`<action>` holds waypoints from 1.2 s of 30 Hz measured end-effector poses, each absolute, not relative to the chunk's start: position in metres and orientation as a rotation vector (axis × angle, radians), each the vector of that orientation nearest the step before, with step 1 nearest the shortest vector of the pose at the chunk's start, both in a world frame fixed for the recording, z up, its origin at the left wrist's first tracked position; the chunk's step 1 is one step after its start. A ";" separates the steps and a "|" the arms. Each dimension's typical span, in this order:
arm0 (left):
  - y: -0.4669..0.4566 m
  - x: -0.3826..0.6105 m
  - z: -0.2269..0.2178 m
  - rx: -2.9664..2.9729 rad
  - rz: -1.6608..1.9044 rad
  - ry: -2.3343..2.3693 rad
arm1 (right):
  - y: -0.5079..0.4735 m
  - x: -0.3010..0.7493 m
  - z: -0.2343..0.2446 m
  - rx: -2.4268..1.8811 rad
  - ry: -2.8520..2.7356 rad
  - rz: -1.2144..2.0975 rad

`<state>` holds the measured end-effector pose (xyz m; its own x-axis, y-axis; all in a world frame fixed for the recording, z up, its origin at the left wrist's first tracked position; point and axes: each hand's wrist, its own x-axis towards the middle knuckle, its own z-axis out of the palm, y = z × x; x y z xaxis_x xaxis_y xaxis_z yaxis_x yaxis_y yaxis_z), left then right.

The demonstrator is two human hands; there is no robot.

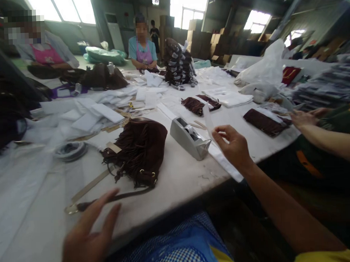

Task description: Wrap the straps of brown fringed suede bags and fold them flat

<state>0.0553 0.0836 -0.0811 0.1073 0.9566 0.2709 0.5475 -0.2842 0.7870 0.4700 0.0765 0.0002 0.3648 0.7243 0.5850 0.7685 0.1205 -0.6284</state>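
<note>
A dark brown fringed handbag lies on the table in front of me, a small beige tag on its fringe. Its thin strap trails toward my left hand. That hand is slightly blurred, with thumb and fingers apart and nothing held in it. To the right of the bag stands a grey tape dispenser. Just beyond it, my right hand pinches a translucent whitish strip upright between thumb and finger; it looks like tape.
White foam-like sheets and a coiled grey ring lie at left. Folded brown fringed bags sit farther back. At right, a co-worker's hands are beside a wrapped brown bag. Other people sit across the table.
</note>
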 end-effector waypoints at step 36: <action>0.046 -0.003 -0.082 0.131 1.736 1.180 | 0.177 0.131 -0.079 -1.190 -2.405 0.570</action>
<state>-0.0028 0.0456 -0.0822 -0.5016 0.7639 -0.4061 -0.6587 -0.0329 0.7517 0.1310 0.1773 -0.0792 -0.5600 0.8115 0.1671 0.6501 0.5554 -0.5186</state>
